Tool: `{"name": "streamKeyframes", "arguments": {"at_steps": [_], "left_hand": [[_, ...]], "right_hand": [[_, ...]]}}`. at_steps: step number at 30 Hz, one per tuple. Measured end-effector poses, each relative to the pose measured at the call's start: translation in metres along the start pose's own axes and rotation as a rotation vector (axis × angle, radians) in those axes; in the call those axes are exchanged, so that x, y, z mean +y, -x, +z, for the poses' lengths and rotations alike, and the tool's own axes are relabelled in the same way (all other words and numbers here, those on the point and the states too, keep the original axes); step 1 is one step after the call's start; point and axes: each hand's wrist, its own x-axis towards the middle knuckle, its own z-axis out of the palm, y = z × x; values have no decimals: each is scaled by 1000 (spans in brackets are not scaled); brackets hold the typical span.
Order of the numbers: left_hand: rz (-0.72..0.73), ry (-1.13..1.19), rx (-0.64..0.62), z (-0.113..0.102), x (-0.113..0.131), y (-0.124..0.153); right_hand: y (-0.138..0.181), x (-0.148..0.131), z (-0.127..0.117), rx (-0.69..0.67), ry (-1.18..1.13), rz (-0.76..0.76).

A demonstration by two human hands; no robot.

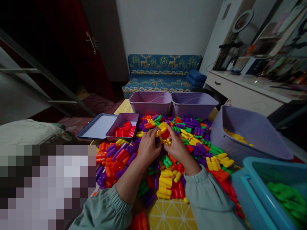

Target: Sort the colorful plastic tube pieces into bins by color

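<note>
My left hand and my right hand meet over the middle of a wide pile of plastic building blocks. Between their fingertips is a small cluster of yellow building blocks with a red piece at its centre. The fingers of both hands are bent and closed around its sides, and parts of it are hidden by them. Just below the wrists lie more yellow blocks and red blocks. Orange and purple ones spread to the left of my left forearm.
A small purple tray with red blocks stands at left, beside a white-bottomed tray. Two purple bins line the far edge. At right are another purple bin with yellow blocks and a turquoise bin with green ones.
</note>
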Motion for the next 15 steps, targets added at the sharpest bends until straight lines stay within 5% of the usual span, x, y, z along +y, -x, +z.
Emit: {"name": "streamKeyframes", "arguments": {"at_steps": [8,15], "left_hand": [[32,157,-63,0,-1,-2],[-111,523,46,-1,-1,-4]], "right_hand": [[-3,2,0,-9,-89,37],[-3,-8,-5,-72,-488,112]]}}
